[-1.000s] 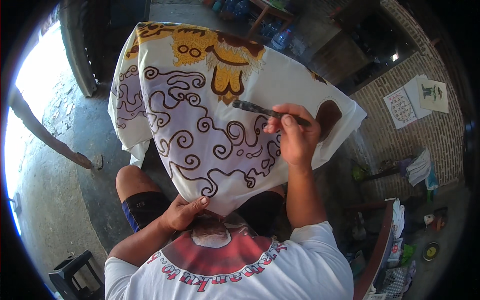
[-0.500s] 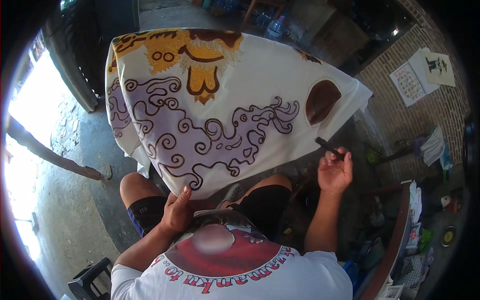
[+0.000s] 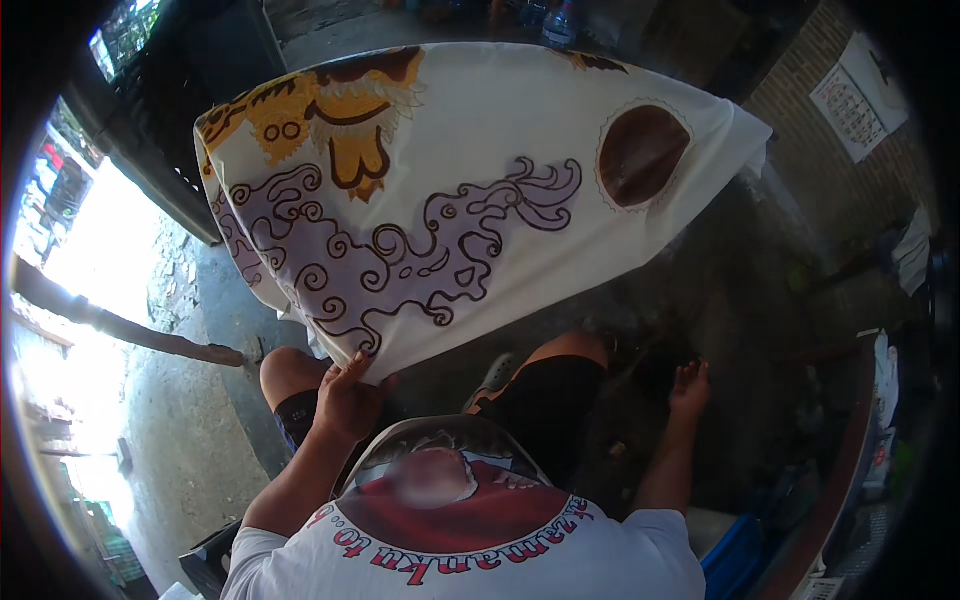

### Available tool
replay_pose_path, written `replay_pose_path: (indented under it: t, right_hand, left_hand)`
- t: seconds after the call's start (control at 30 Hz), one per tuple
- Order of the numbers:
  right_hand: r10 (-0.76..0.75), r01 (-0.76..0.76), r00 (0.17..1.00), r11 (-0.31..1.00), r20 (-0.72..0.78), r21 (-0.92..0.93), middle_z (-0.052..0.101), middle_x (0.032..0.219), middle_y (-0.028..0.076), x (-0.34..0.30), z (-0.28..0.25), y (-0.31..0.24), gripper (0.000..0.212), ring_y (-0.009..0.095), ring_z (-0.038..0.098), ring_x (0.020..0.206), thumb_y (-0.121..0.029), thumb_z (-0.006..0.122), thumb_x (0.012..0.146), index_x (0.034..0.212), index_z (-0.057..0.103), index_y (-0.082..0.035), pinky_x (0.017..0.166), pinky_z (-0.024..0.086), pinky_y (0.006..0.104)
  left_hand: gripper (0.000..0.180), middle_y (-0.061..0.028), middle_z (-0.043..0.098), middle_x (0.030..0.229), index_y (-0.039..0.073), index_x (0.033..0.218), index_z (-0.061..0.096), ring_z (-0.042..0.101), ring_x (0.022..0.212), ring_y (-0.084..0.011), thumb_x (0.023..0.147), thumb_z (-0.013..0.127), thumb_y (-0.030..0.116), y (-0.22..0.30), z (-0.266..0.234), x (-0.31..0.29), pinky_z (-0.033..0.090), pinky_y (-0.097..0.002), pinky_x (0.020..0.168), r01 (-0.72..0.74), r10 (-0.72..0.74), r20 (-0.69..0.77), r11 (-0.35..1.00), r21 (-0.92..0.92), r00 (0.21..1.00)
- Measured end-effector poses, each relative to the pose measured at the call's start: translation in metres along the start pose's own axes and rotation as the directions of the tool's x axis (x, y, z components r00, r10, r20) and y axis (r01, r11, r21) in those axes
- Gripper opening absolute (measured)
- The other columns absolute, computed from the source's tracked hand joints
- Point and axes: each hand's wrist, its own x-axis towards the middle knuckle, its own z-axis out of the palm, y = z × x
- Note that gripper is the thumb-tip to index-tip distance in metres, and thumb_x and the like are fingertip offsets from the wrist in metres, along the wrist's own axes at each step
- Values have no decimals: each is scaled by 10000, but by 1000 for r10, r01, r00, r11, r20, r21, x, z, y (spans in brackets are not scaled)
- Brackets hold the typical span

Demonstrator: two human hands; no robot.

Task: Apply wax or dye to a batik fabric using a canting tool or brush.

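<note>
A large white cloth (image 3: 500, 110) hangs draped in front of me, with brown-outlined lilac scrollwork, a yellow-and-brown figure at its far left and a dark brown rounded patch (image 3: 643, 155) at its right. My left hand (image 3: 348, 402) pinches the cloth's near lower edge, thumb on top, just below the lilac scrolls. Well apart from the cloth, my right hand (image 3: 688, 390) is low at the right, over a very dark area. Its fingers look curled; whatever they hold is lost in the shadow.
A wooden pole (image 3: 150, 335) juts in from the left over the concrete floor. Beyond the cloth stands a clear plastic bottle (image 3: 558, 25). Papers (image 3: 848, 105) hang on the brick wall at the right. Something blue (image 3: 733, 555) lies beside my right elbow.
My right hand has gone down and away from the cloth; the dark pen-like tool it held no longer shows. My left hand has closed on the cloth's edge. The view has shifted.
</note>
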Motion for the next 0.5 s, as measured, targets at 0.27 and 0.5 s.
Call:
replay_pose_path:
  t: [0.27, 0.5]
  right_hand:
    - [-83, 61, 991, 979, -109, -196, 655, 987, 78, 57, -101, 34, 310, 228, 652, 830, -250, 557, 1018, 1262, 581, -60, 755, 601, 417]
    - [-216, 97, 937, 916, -276, -388, 649, 895, 83, 72, -125, 31, 214, 193, 644, 714, -150, 638, 978, 1113, 634, 16, 596, 619, 388]
  left_hand:
    - [324, -98, 662, 1121, 49, 1241, 586, 665, 1029, -269, 944, 675, 142, -5, -29, 21, 579, -404, 804, -115, 131, -55, 967, 229, 990]
    - [512, -206, 621, 1159, -64, 1320, 536, 677, 954, -373, 950, 671, 264, 9, -22, 4, 612, -502, 810, -322, 269, 204, 533, 783, 941]
